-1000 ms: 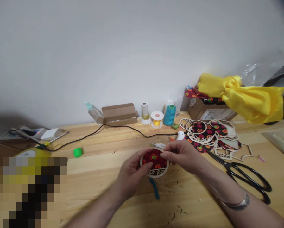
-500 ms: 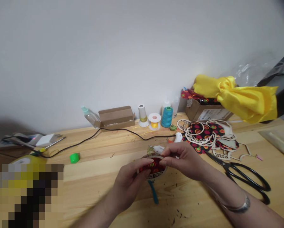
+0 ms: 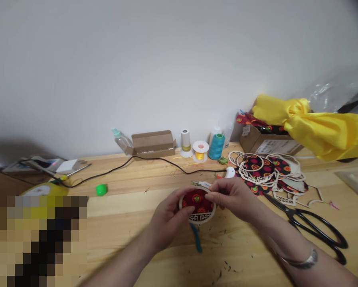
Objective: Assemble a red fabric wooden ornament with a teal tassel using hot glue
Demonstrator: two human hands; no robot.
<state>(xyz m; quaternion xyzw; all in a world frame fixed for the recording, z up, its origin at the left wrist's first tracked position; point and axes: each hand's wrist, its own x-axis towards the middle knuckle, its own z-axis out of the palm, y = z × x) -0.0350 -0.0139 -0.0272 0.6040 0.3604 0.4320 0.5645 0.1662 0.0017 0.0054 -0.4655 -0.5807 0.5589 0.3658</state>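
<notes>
Between both hands is a round wooden-framed ornament [image 3: 197,205], with dark red patterned fabric in its frame and a fretwork strip along the bottom. A teal tassel [image 3: 196,238] hangs below it. My left hand [image 3: 169,217] grips the ornament's left side, thumb across the fabric. My right hand [image 3: 231,197] pinches its upper right rim between thumb and fingers. Just behind the hands, a white glue gun [image 3: 230,172] lies partly hidden on the table. Black-handled scissors [image 3: 304,225] lie beside my right forearm.
Wooden frames and patterned fabric pieces [image 3: 256,169] are heaped at the right. Along the wall stand a teal thread cone [image 3: 217,146], a yellow thread spool [image 3: 200,153] and an open cardboard box [image 3: 153,145]. A black cord [image 3: 163,159] crosses the table. A green cap [image 3: 101,189] sits left.
The ornament has tipped up so that more of its fabric face and fretwork shows. Both hands still hold it. The whole view has shifted slightly.
</notes>
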